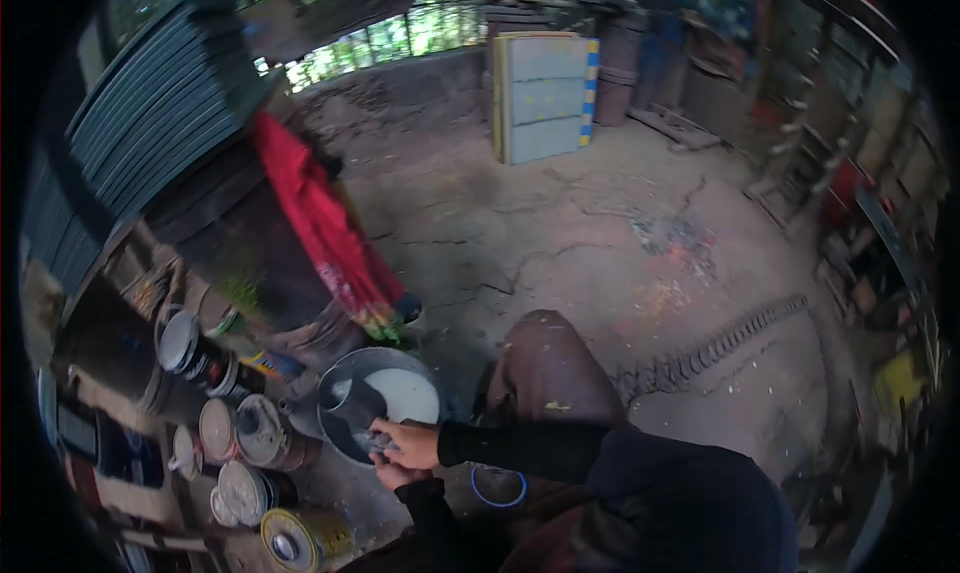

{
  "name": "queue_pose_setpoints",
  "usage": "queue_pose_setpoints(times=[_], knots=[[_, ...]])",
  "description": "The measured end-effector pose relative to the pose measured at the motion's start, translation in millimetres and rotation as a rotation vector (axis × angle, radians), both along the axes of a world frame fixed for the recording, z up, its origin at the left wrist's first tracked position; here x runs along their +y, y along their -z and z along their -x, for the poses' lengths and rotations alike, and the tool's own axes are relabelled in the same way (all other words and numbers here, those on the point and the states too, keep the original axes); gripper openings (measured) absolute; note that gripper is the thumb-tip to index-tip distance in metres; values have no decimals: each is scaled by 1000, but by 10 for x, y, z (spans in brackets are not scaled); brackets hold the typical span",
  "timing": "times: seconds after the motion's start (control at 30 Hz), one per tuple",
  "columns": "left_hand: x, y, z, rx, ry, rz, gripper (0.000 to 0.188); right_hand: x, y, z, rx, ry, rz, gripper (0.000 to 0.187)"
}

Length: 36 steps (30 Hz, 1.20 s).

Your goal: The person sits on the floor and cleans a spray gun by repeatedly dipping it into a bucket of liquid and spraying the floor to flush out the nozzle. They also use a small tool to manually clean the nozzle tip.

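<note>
My right hand [418, 443] is closed around the near end of a dark grey, rounded piece [356, 407], which looks like a scoop or cup. Just below it, my left hand [399, 472] has its fingers curled at the same end, and I cannot make out exactly what they press on. The grey piece tilts over the rim of a round grey bucket [327, 425]. A pale, whitish liquid [405, 393] fills part of that bucket. Both hands are by the bucket's near right edge, and they hide part of the grey piece.
Several lidded paint pails stand left of the bucket, among them a yellow-banded can [300, 539]. A red cloth [315, 218] hangs beyond it. A blue ring [498, 487] lies near my leg [550, 373]. A coiled spring [700, 358] and a grey panel [546, 98] stand out on the concrete floor.
</note>
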<state>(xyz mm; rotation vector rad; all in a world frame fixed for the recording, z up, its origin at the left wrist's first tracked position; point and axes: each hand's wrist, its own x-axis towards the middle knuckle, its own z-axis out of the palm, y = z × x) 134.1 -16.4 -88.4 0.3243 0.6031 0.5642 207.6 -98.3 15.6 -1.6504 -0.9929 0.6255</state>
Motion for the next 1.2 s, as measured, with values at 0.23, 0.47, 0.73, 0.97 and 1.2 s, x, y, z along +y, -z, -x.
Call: queue_pose_setpoints(times=[0.23, 0.47, 0.73, 0.97, 1.2], knots=[[68, -171, -182, 131, 114, -173, 54, 271, 83, 431, -27, 566, 181, 35], [-103, -242, -364, 213, 207, -271, 53, 445, 427, 426, -217, 928, -89, 40], [-263, -383, -476, 285, 239, -424, 53, 235, 314, 186, -149, 384, 109, 52], [-593, -542, -627, 384, 295, -672, 54, -201, 75, -235, -308, 30, 20, 42], [-874, -703, -748, 453, 330, -947, 55, -505, 49, -346, -153, 151, 39, 41]])
